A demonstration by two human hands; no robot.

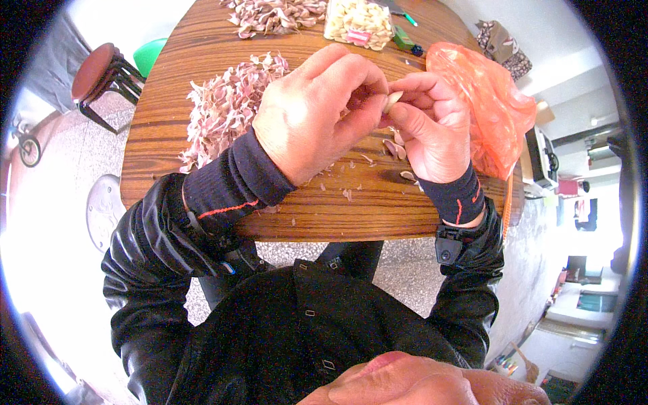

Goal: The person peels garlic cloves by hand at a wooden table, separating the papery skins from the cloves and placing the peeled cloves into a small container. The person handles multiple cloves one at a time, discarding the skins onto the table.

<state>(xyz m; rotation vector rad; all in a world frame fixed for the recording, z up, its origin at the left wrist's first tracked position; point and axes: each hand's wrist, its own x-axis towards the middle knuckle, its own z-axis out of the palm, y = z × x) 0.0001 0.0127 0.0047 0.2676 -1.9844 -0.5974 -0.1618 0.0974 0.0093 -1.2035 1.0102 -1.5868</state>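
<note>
A pale garlic clove is pinched between the fingertips of my left hand and my right hand, above the wooden table. Left of my left hand lies a heap of pinkish garlic skins. Several unpeeled cloves rest on the wood beside my right hand, partly hidden by it. Behind my hands stands a clear plastic container of peeled cloves, with a pile of unpeeled garlic cloves to its left.
An orange plastic bag lies right of my right hand. A green box and a green-tipped item sit near the container. Stacked stools stand left of the table, and bits of skin dot its near part.
</note>
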